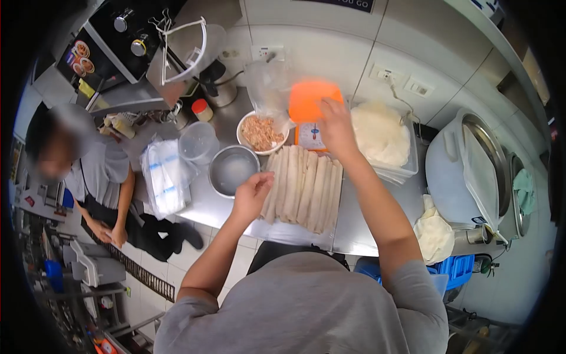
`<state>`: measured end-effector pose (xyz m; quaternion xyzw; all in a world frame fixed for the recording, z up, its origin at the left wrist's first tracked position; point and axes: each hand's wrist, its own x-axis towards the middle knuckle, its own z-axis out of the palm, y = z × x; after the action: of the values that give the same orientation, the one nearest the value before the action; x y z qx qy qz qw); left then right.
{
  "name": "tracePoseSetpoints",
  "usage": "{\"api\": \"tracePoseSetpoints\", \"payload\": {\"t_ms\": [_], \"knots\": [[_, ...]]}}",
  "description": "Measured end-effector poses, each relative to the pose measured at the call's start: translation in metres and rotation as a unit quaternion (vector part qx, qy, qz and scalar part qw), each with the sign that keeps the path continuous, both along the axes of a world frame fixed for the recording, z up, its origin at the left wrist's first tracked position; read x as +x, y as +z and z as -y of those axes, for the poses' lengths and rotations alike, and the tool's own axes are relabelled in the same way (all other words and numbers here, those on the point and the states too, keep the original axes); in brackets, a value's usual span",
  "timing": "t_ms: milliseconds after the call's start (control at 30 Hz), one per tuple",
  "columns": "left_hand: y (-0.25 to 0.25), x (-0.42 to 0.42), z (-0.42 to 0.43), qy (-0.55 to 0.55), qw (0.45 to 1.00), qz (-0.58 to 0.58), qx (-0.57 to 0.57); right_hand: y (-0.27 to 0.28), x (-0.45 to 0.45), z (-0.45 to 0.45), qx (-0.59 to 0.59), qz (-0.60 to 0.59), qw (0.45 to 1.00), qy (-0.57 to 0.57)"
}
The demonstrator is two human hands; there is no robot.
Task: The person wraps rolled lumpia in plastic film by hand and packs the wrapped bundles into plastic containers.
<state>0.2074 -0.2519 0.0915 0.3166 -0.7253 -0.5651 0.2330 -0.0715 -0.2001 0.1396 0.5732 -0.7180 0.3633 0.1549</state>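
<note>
Steel bench (pixel 354 229), near edge partly hidden by my arms and torso. Translucent tub (pixel 448 159), far right; metal rim inside, other contents hard to make out. Clear container (pixel 414 144), holding pale sheets (pixel 380 134). Pale rolls (pixel 302 192), laid side by side on the bench before me, count unclear. Scale with orange pan (pixel 308 97), dial partly covered. White bowl (pixel 242 137) of minced filling (pixel 259 131), back edge behind a clear bag (pixel 268 88). Metal bowl (pixel 212 174), apparently liquid inside. My right hand (pixel 336 124), fingers at the pan's edge, grip I cannot tell. My left hand (pixel 252 194), fingers curled narrow by the rolls' left side; whether holding anything, I cannot tell.
</note>
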Motion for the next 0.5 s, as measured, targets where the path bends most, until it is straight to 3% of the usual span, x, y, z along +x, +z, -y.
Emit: {"api": "tracePoseSetpoints", "payload": {"t_ms": [67, 167, 233, 300, 400, 433, 500], "knots": [[-0.005, -0.002, 0.011, -0.024, 1.0, -0.019, 0.001, -0.013, -0.009, 0.06, 0.0, -0.151, 0.987, -0.052], [0.013, 0.0, 0.014, -0.036, 0.997, -0.052, -0.033, -0.039, -0.039, 0.108, 0.054, -0.254, 0.965, -0.026], [0.014, 0.007, 0.023, -0.032, 0.996, -0.062, -0.048, -0.018, -0.041, 0.112, 0.034, -0.046, 0.998, 0.019], [0.009, 0.023, 0.036, -0.034, 0.998, -0.043, -0.036, 0.008, -0.031, 0.095, -0.032, 0.169, 0.984, 0.056], [0.03, 0.016, 0.041, 0.043, 0.988, -0.094, -0.114, 0.045, 0.014, 0.0, -0.158, 0.422, 0.891, 0.054], [0.035, 0.005, 0.04, 0.02, 0.985, -0.107, -0.134, 0.052, 0.027, -0.036, -0.17, 0.472, 0.865, 0.033], [0.043, -0.027, 0.034, -0.028, 0.975, -0.139, -0.172, 0.066, 0.053, -0.104, -0.175, 0.631, 0.755, 0.026]]}}
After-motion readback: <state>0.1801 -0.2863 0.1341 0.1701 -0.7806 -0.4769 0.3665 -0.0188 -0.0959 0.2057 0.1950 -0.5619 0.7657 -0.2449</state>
